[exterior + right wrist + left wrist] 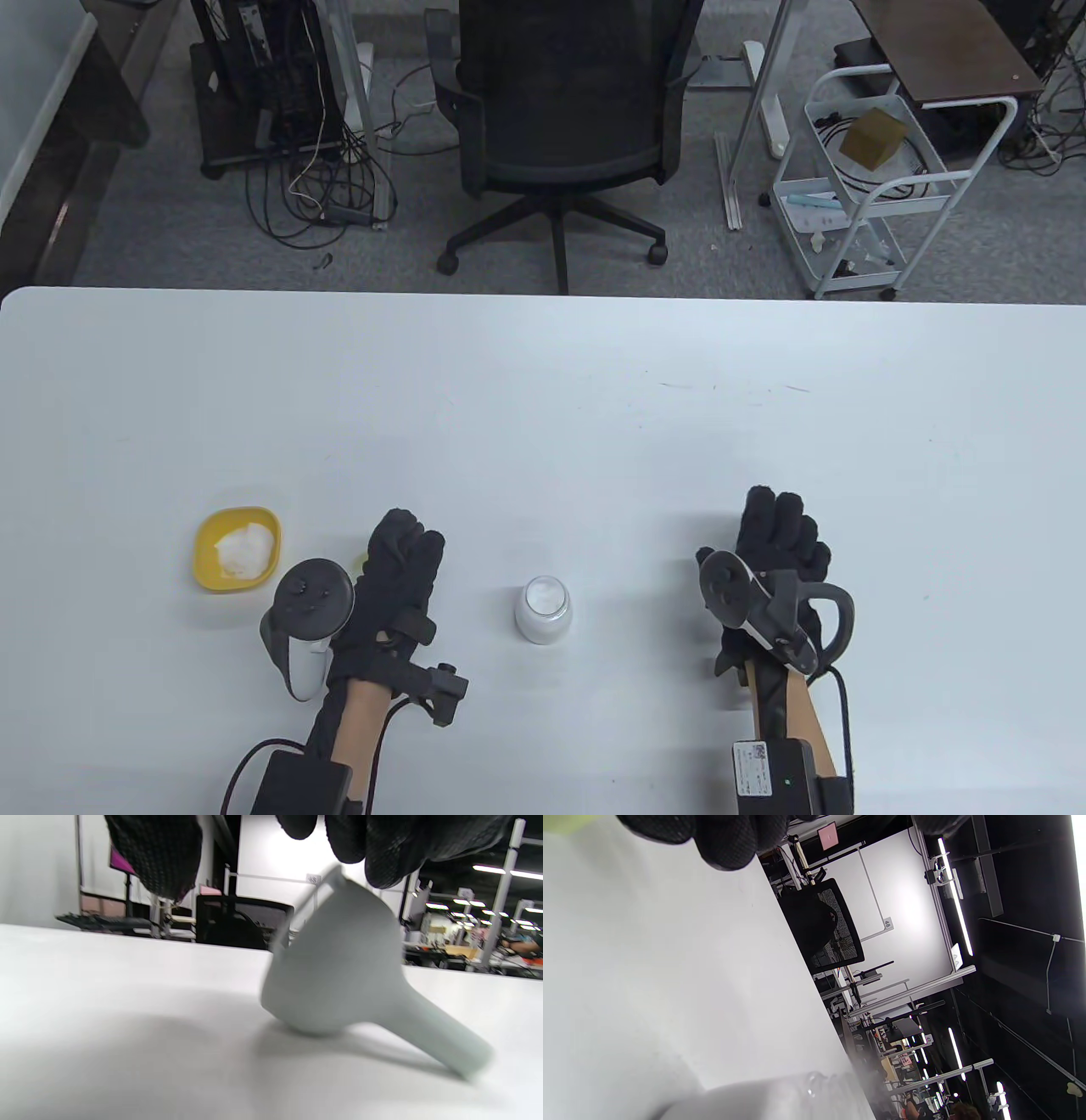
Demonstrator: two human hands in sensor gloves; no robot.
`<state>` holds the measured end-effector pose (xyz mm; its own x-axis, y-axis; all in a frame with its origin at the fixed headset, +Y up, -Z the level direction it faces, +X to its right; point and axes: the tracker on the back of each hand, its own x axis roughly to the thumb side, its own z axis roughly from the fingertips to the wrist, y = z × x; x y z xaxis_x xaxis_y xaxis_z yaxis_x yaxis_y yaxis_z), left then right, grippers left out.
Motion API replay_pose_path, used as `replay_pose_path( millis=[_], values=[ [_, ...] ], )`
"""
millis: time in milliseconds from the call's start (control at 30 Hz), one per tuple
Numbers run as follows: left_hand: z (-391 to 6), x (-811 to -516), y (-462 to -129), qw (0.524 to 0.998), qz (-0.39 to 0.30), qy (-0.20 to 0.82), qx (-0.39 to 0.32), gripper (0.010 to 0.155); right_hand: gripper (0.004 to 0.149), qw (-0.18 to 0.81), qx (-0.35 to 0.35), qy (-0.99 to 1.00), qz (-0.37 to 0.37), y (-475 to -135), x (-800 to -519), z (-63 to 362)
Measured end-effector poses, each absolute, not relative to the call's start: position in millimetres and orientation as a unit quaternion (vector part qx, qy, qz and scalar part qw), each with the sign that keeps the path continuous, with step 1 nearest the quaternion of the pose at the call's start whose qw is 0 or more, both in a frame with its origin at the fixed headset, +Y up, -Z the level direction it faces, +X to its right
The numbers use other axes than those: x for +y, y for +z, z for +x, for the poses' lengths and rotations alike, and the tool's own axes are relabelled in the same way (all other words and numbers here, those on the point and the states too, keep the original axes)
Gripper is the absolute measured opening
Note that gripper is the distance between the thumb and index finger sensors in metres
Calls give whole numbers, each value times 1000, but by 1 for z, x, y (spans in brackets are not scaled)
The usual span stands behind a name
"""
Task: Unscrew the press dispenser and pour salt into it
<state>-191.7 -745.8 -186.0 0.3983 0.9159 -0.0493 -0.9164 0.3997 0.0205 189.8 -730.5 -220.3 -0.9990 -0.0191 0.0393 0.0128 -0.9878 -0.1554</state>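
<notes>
A clear glass dispenser jar stands open at the front middle of the table with white salt inside; it shows blurred in the left wrist view. A yellow bowl with salt sits to its left. My left hand lies between bowl and jar with fingers stretched out, and a yellow-green piece peeks out beside it. My right hand hovers right of the jar. In the right wrist view a grey funnel lies on its side on the table, my fingertips at its upper rim, thumb apart.
The white table stretches far beyond the hands. Behind its far edge stand a black office chair and a white trolley.
</notes>
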Motion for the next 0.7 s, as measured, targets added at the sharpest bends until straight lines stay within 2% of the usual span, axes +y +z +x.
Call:
replay_pose_path(
  millis=[167, 233, 300, 433, 500, 700],
  values=[
    [-183, -736, -183, 907, 26, 420, -1, 95, 85, 10, 97, -990, -105, -209, -715, 151],
    [-175, -734, -182, 940, 38, 338, -18, 95, 84, 13, 97, -986, -137, -205, -713, 138],
    [-162, -735, -181, 976, 50, 208, -48, 94, 83, 16, 92, -982, -166, -201, -714, 125],
    [-144, -740, -179, 994, 54, 41, -85, 94, 84, 24, 73, -978, -196, -198, -720, 110],
    [-138, -743, -178, 994, 51, 3, -94, 93, 84, 29, 68, -977, -202, -198, -723, 107],
    [-133, -745, -177, 994, 44, 4, -104, 93, 83, 28, 53, -978, -201, -199, -726, 109]
  ],
)
